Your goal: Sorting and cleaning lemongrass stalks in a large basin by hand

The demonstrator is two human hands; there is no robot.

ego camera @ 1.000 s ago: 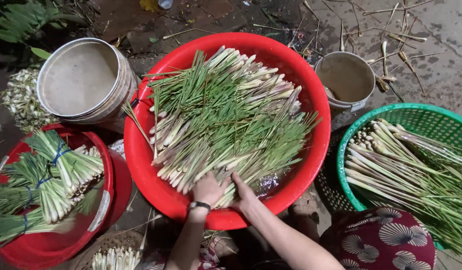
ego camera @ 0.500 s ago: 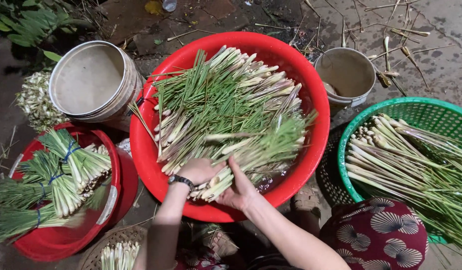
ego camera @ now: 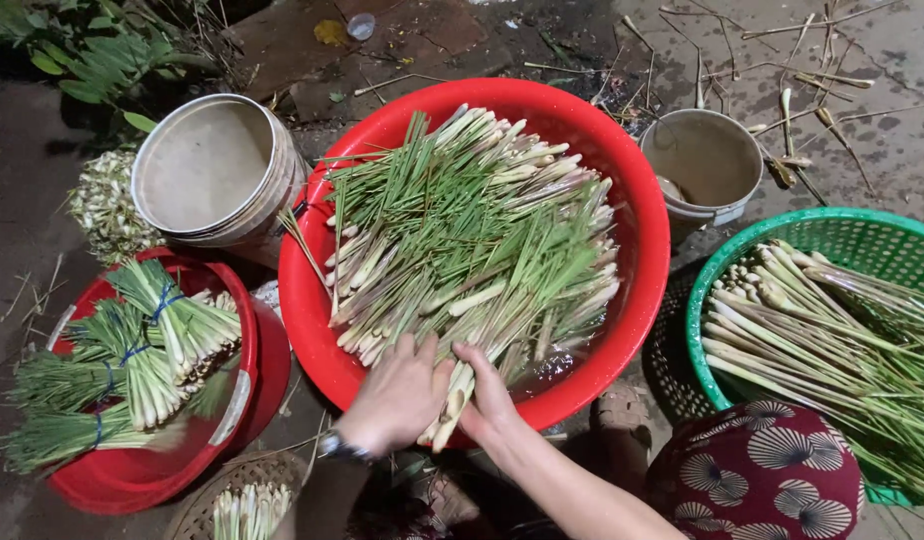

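Nearest, the left hand (ego camera: 397,395) and right hand (ego camera: 490,400) curl their fingers around a small bunch of lemongrass stalks (ego camera: 450,405) at the near rim of the big red basin (ego camera: 637,300), the stalks running between the two palms. Beyond them the basin is heaped with more lemongrass (pale ends toward the left), with tied bundles (ego camera: 132,360) in a smaller red tub at left and a green basket (ego camera: 842,235) at right. Farthest stand two pale buckets (ego camera: 207,170).

green basket (ego camera: 717,262), two buckets (ego camera: 207,170), tied bundles (ego camera: 132,365)
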